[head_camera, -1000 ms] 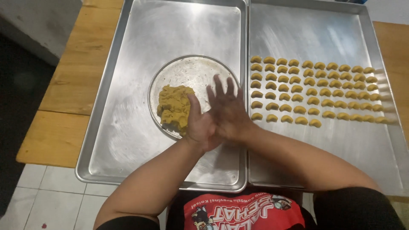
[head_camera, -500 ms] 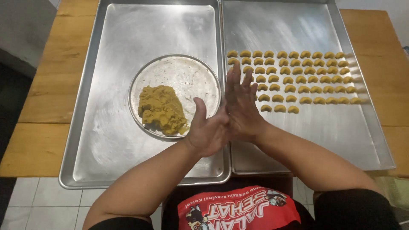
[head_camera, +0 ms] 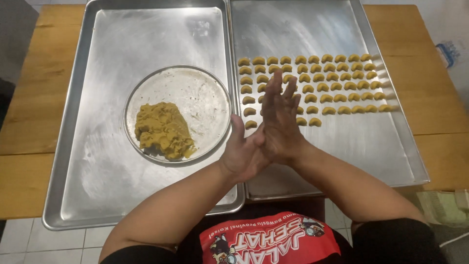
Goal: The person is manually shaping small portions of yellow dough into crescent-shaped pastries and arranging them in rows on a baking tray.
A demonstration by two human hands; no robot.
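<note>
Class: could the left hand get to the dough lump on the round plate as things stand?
Probably yes: the left hand is pressed to the right hand, beside the round plate, and nothing covers the dough lump.

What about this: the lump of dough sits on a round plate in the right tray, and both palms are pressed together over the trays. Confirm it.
Not quite. The head view shows the dough lump on the round plate in the left tray, not the right tray. The rest holds: the left hand and right hand are pressed palm to palm over the trays.
</note>
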